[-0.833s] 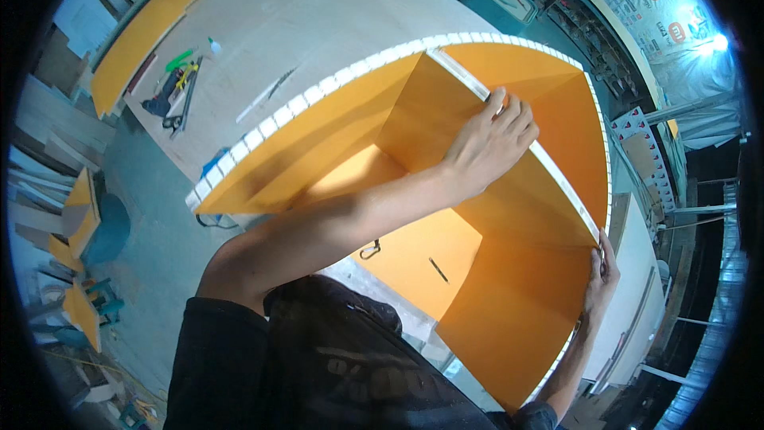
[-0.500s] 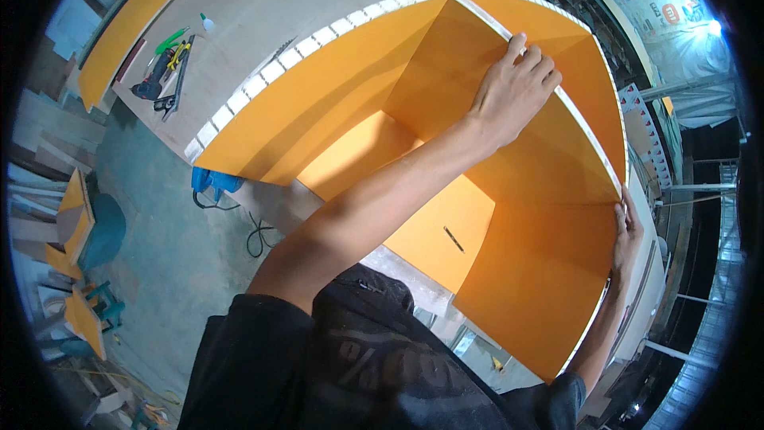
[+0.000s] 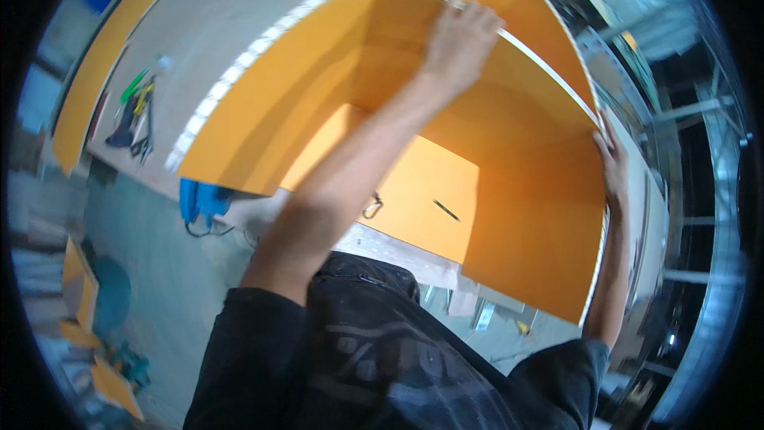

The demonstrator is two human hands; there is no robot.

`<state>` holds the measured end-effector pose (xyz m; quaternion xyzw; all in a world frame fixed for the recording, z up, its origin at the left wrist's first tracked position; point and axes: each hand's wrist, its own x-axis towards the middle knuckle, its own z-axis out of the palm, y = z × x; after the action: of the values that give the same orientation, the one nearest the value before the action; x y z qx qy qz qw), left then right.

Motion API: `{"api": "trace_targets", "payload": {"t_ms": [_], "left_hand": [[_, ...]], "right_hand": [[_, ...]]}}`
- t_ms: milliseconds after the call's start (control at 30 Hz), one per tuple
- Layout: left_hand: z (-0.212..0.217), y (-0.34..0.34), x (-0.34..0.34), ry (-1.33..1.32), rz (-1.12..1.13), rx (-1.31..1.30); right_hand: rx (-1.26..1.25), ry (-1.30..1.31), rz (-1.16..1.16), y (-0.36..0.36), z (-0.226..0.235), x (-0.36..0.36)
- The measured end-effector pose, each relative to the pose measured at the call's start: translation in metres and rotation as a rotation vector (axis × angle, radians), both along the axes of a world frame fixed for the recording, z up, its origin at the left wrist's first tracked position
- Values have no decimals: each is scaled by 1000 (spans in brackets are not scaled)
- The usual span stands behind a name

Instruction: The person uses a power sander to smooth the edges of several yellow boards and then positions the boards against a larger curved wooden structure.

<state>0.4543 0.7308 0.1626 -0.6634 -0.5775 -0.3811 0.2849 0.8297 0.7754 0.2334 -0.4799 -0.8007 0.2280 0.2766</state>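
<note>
An orange-faced cabinet box [image 3: 517,227] with a curved, white notched edge stands on the workbench. My left hand [image 3: 461,44] is closed over the pale top edge of its inner divider panel [image 3: 541,56]. At the right, my right hand [image 3: 613,163] has its fingers wrapped around the edge of the side panel [image 3: 537,247], near where the divider meets it. Inside the box, a dark pencil-like stick [image 3: 446,210] lies on the orange bottom. Close to my left forearm lies a small dark looped metal object [image 3: 372,206], partly hidden.
Hand tools [image 3: 135,119], including a drill-like one and green and yellow pieces, lie on the grey workbench [image 3: 219,12]. Below the box's left end sits a blue power tool [image 3: 203,201] with a cable. Orange offcuts [image 3: 79,279] stand at the lower left.
The box and both hands appear higher and further left as the view has shifted. Both hands keep their hold. The looped metal object has come into sight beside my left forearm.
</note>
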Motion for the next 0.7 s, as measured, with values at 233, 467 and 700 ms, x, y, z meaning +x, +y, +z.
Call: {"api": "trace_targets", "payload": {"t_ms": [233,467,700], "left_hand": [[-4,-38,-23,-13,82,-310],[6,-29,-5,20,86,-304],[5,-31,0,74,156,-317]], "right_hand": [[-163,247,-125,-53,2,2],[-402,320,-383,-166,-32,133],[-451,1030,-930,-308,-216,174]]}}
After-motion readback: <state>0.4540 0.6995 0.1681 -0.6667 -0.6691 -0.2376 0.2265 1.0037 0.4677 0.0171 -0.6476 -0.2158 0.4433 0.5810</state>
